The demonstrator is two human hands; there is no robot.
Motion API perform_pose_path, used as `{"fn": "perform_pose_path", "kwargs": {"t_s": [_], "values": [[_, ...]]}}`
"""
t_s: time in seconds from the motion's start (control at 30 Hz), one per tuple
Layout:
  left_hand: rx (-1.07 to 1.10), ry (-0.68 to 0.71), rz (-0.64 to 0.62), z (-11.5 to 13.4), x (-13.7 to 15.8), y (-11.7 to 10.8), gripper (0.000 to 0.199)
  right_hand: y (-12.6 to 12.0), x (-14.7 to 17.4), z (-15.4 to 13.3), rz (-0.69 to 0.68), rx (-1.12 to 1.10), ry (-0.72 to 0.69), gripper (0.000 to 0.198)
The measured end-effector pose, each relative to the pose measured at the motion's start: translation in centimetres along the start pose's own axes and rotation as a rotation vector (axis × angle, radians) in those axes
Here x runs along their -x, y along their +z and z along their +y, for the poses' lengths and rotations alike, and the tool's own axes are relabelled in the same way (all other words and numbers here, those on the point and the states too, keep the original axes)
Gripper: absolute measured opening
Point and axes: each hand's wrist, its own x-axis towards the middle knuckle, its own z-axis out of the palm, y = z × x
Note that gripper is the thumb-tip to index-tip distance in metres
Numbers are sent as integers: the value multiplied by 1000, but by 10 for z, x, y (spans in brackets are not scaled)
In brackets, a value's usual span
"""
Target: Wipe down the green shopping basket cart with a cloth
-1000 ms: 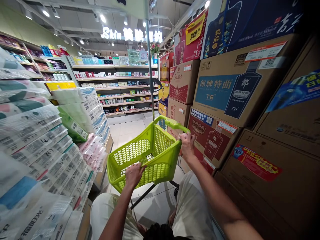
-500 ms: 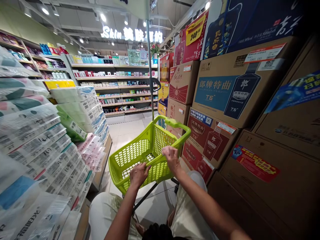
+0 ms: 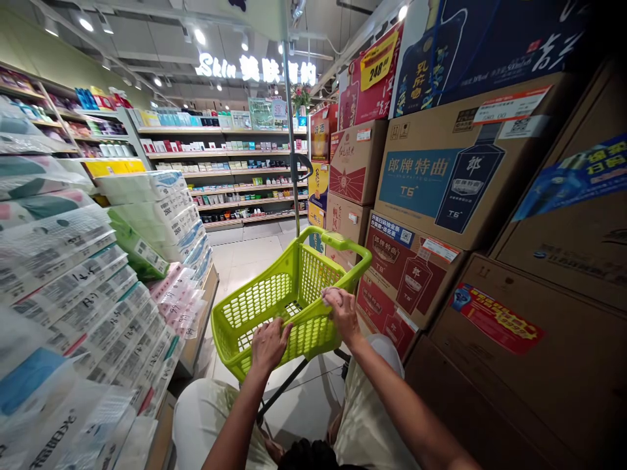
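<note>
Both hands are on the green basket (image 3: 255, 307), which sits tilted on a dark wheeled frame (image 3: 289, 385) directly in front of the person's knees. The left hand (image 3: 268, 343) is curled over the near rim, fingers hooked inside. The right hand (image 3: 343, 313) is closed on the rim's near right corner, with something pale under the fingers that is too small to tell. The basket's handle (image 3: 343, 245) is beyond the right hand, on the far side, and nothing is touching it. The basket looks empty through its mesh.

The step in hand seems to be a two-handed hold on the rim to steady or shift the basket. Any push or turn from here would call for an even pull on both hands, since the basket leans and the frame under it is narrow.

Room is tight at the sides. Just right of the right hand, stacked cartons (image 3: 431, 176) form a wall, and the lowest ones are near the basket's right corner. Left of the left hand, wrapped tissue packs (image 3: 73, 281) bulge out from their stack, near but apart. A metal pole (image 3: 292, 163) rises just behind the handle. The open way is forward, past the pole, where the tiled floor (image 3: 255, 251) runs clear to the far shelves (image 3: 220, 170).
</note>
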Motion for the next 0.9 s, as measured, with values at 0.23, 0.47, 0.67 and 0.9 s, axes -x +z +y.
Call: {"fn": "perform_pose_path", "kwargs": {"t_s": [0.23, 0.47, 0.67, 0.9], "values": [[207, -258, 43, -18, 14, 4, 58, 9, 1, 9, 187, 32, 221, 51], [253, -251, 82, -23, 13, 8, 59, 21, 19, -5, 5, 30, -5, 48], [229, -235, 87, -15, 16, 6, 56, 18, 11, 8, 147, 86, 160, 47], [204, -232, 57, -15, 16, 5, 59, 16, 11, 11, 10, 9, 23, 46]]}}
